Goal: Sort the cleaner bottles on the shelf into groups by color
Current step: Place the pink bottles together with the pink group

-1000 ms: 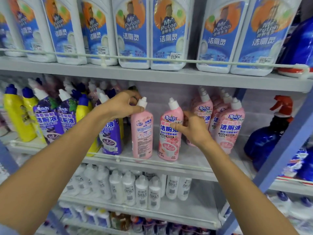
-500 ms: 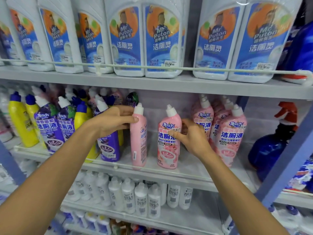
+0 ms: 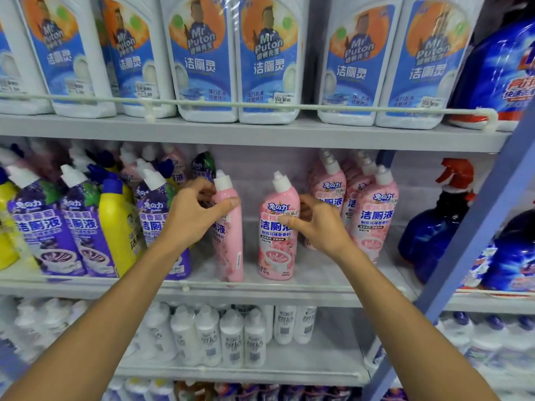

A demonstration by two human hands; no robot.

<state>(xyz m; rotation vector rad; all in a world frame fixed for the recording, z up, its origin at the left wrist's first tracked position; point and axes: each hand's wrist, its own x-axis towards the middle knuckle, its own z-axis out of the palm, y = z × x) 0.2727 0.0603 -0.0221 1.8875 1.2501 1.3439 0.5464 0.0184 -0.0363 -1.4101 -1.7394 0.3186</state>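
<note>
On the middle shelf (image 3: 260, 290) two pink bottles stand apart from the others. My left hand (image 3: 197, 215) grips the left pink bottle (image 3: 230, 250) by its neck, thumb across the front; its label faces sideways. My right hand (image 3: 315, 224) holds the second pink bottle (image 3: 278, 244) at its right side, thumb on the label, which faces front. Behind my right hand stands a group of pink bottles (image 3: 373, 215). To the left, purple bottles (image 3: 43, 235) and yellow bottles (image 3: 115, 227) stand mixed, with more pink ones behind them.
Large white bottles (image 3: 202, 62) with blue labels fill the upper shelf behind a rail. Blue spray bottles (image 3: 431, 227) with red triggers stand right of a blue upright post (image 3: 474, 230). Small white bottles (image 3: 220, 337) fill the shelf below.
My left hand has turned its pink bottle, so the side shows instead of the back label. My right hand stays on the second pink bottle. The view moved closer.
</note>
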